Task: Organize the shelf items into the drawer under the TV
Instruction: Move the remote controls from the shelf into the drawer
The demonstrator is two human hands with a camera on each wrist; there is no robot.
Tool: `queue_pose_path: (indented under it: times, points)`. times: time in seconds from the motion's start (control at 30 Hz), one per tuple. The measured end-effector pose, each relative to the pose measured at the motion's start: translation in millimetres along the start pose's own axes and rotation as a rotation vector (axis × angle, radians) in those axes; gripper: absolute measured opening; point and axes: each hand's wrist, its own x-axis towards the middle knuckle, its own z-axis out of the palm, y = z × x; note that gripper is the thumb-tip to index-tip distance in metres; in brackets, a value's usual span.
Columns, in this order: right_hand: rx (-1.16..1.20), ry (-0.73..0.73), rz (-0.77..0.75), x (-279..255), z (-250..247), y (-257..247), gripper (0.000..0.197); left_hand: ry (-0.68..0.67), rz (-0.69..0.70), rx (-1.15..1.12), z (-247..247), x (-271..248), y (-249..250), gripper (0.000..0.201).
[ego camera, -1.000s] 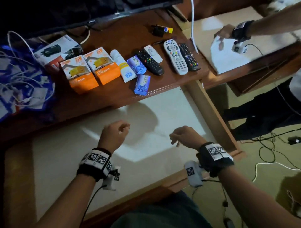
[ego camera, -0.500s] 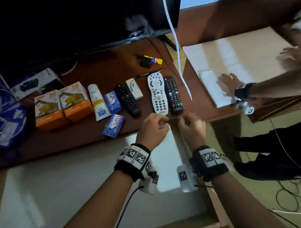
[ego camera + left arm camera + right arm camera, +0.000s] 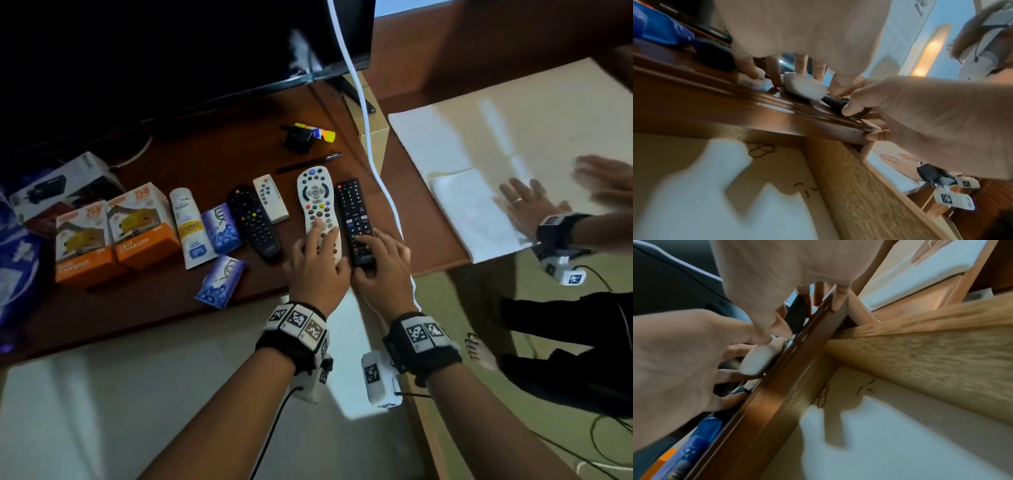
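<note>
A white remote and a black remote lie side by side on the brown shelf under the TV. My left hand curls over the white remote's near end, index finger stretched along its buttons. In the left wrist view its fingers and thumb straddle the white remote. My right hand grips the near end of the black remote, thumb on its left side. The open drawer with a pale liner lies below the shelf edge.
Further left lie another black remote, a small white remote, two Lux soap boxes, a white tube and orange charger boxes. A white cable hangs down. Another person's hand presses a white cloth at right.
Both my hands have moved from above the open drawer up to the shelf edge, then onto the remotes: the left hand onto the white one, the right hand onto the black one.
</note>
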Motion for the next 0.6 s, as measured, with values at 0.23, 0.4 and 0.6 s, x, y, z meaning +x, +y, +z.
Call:
queue_pose_path:
  times: [0.23,0.4,0.6]
  points:
    - [-0.019,0.059,-0.089,-13,-1,-1,0.037,0.188,0.099,-0.059,5,-25,-9,0.041]
    - [0.028,0.011,-0.003,-32,-4,-9,0.027,0.187,-0.024,-0.189,4,-43,-9,0.051]
    - [0.335,-0.162,0.230,-80,-3,-2,0.036,0.137,-0.173,-0.358,17,-78,-19,0.066]
